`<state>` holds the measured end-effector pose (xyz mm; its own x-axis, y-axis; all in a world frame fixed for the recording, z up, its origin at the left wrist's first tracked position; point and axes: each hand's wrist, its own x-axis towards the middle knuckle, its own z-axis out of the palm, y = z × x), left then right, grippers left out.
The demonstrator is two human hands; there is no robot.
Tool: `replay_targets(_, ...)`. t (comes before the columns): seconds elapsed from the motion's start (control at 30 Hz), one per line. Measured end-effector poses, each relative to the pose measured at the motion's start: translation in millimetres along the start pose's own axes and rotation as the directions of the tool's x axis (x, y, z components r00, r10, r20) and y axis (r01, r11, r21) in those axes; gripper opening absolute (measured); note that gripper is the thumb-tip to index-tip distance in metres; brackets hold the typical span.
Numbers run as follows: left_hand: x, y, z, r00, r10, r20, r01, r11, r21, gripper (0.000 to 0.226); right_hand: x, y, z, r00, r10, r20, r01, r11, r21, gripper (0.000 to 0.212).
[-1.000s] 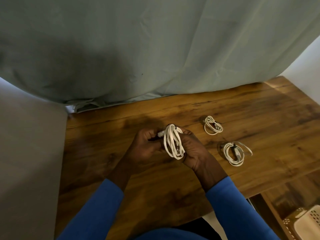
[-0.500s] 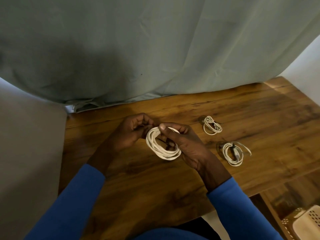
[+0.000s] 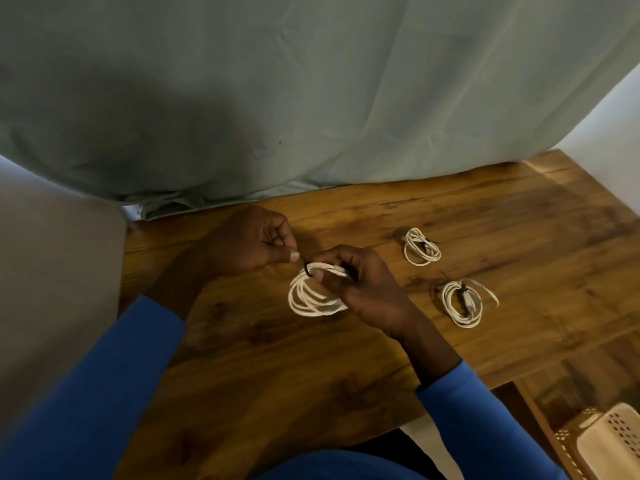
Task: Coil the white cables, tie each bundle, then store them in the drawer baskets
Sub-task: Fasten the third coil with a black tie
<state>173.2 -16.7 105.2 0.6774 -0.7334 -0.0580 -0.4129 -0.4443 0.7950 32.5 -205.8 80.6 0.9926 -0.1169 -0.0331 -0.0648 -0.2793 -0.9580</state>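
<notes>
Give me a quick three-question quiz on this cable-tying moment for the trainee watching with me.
1. True or false: a smaller tied bundle and a larger tied bundle lie on the wooden table, apart from both hands.
2. The right hand holds: A) the white cable coil B) scissors C) a pen.
3. Fill in: the left hand pinches the end of the black ____ looped round that coil.
Key: 1 true; 2 A; 3 tie.
</notes>
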Motion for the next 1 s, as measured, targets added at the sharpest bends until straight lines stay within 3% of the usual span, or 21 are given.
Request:
replay_targets(0.13, -8, 17, 28, 0.953, 0.166, -0.253, -0.133, 0.981, 0.142, 0.018, 9, 7, 9, 0.979, 0.017, -0.203, -0.041, 0.993, -0.112, 0.021)
replay_targets(0.2, -14, 23, 42, 0.913, 0.223, -0.341, -0.169, 0.969, 0.181, 0.015, 11, 7, 13, 0.966, 0.035, -0.257, -0.049, 0.998, -0.049, 0.033)
replay_targets(0.4, -31, 19, 63, 0.871, 0.286, -0.401, -0.201, 0.950, 0.241, 0.009, 14, 1, 18, 0.943, 0.076, -0.324, -0.003, 0.975, 0.221, 0.025)
replay_targets(0.5, -37, 17, 71, 0.874, 0.269, -0.405, -0.186, 0.955, 0.233, 0.010, 15, 5, 19, 0.939, 0.152, -0.309, -0.014, 0.913, 0.407, 0.022)
replay_targets(0.6, -41, 18, 79, 0.854, 0.258, -0.452, -0.157, 0.956, 0.248, 0.013, 12, -2, 22, 0.936, 0.296, -0.191, -0.113, 0.766, 0.632, 0.021)
replay_targets(0.73, -45, 19, 85, 0.833, 0.296, -0.468, -0.152, 0.935, 0.320, 0.009, 11, -7, 23, 0.920, 0.370, -0.127, -0.169, 0.669, 0.724, 0.020)
replay_targets(0.87, -52, 23, 82, 0.814, 0.322, -0.483, -0.236, 0.944, 0.231, 0.013, 11, -7, 17, 0.943, 0.298, -0.151, -0.116, 0.716, 0.688, 0.023)
replay_targets(0.97, -55, 32, 77, 0.684, 0.311, -0.660, -0.329, 0.939, 0.101, 0.018, 11, -5, 14, 0.957, 0.175, -0.229, -0.013, 0.819, 0.573, 0.019)
replay_targets(1.0, -53, 33, 75, 0.634, 0.226, -0.740, -0.312, 0.950, 0.023, 0.019, 10, -5, 13, 0.958, 0.147, -0.248, 0.014, 0.835, 0.550, 0.019)
